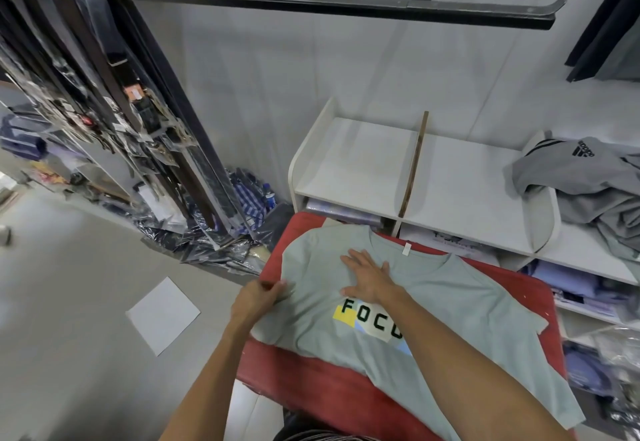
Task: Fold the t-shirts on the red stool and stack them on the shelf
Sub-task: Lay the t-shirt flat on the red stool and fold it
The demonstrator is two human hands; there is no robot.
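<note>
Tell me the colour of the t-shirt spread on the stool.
Pale grey-green t-shirt, seen in the head view.

Two bare forearms, no sleeves, left hand, right hand

Clothing shop, stockroom corner. Belts hung in dense row at 10 o'clock; black garment rail at 12; white shelf at 2 with bagged folded shirts beneath; packaged garments heaped on floor.

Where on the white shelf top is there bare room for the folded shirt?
Both bays of the white shelf top are bare, either side of the brown wooden divider. The far right is crowded by a heap of grey garments.
</note>
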